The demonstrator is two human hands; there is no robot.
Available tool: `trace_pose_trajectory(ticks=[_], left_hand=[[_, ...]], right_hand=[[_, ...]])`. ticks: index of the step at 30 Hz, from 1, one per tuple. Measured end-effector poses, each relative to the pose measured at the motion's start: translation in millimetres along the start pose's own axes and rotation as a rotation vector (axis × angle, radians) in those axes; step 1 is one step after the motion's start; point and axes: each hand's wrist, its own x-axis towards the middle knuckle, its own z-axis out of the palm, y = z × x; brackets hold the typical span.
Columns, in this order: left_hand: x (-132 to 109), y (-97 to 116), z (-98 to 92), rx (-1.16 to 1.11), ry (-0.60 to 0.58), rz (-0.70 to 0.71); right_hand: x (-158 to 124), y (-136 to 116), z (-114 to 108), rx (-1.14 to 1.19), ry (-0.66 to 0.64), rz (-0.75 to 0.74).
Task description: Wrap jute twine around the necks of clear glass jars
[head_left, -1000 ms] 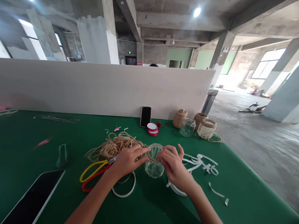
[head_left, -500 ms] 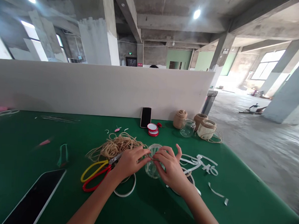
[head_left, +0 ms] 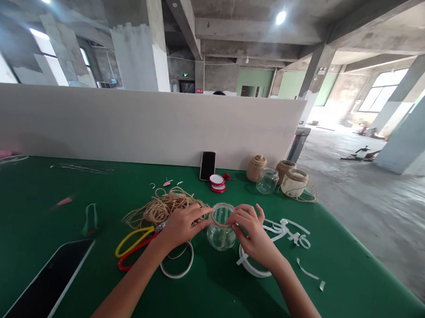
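A clear glass jar (head_left: 221, 242) stands upright on the green tabletop between my hands. A strand of jute twine (head_left: 220, 225) runs along the front of its neck. My left hand (head_left: 186, 227) has thumb and fingers closed at the left side of the neck, on the twine's left end. At the right side, the fingertips of my right hand (head_left: 252, 230) pinch the twine against the glass. Beside my left hand lies a loose heap of jute twine (head_left: 168, 206), with red-and-yellow-handled scissors (head_left: 138, 243) partly under the hand.
White tape rolls (head_left: 256, 271) and tape strips (head_left: 283, 228) lie to the right. A white ring (head_left: 176, 276) is near my left wrist. Jars wrapped in twine (head_left: 256, 169) and a bare jar (head_left: 267, 181) stand behind. A phone (head_left: 207, 166) leans on the white partition (head_left: 142, 126); a tablet (head_left: 52, 278) lies left.
My hands have moved apart from the middle of the jar's front to its two sides. The twine along the neck and the jar's opening now show more clearly.
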Motion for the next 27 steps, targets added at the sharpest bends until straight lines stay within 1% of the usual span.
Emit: trace_pose_trajectory(ticks=[8, 11, 14, 18, 21, 27], left_hand=[[3, 4, 1.0, -0.033, -0.013, -0.049], [5, 6, 1.1, -0.059, -0.028, -0.059], [6, 6, 3.1, -0.066, -0.029, -0.058], [4, 5, 6.8, -0.03, -0.001, -0.054], [3, 6, 8.2, -0.007, 0.011, -0.048], [2, 8, 8.0, 0.018, -0.002, 0.001]], right_hand=[[0, 1, -3, 0.042, 0.001, 0.031], [0, -1, -3, 0.046, 0.03, 0.039], [1, -7, 2, 0.022, 0.065, 0.031], [4, -16, 13, 0.008, 0.096, 0.019], [5, -18, 18, 0.013, 0.109, 0.014], [2, -13, 11, 0.074, 0.085, 0.002]])
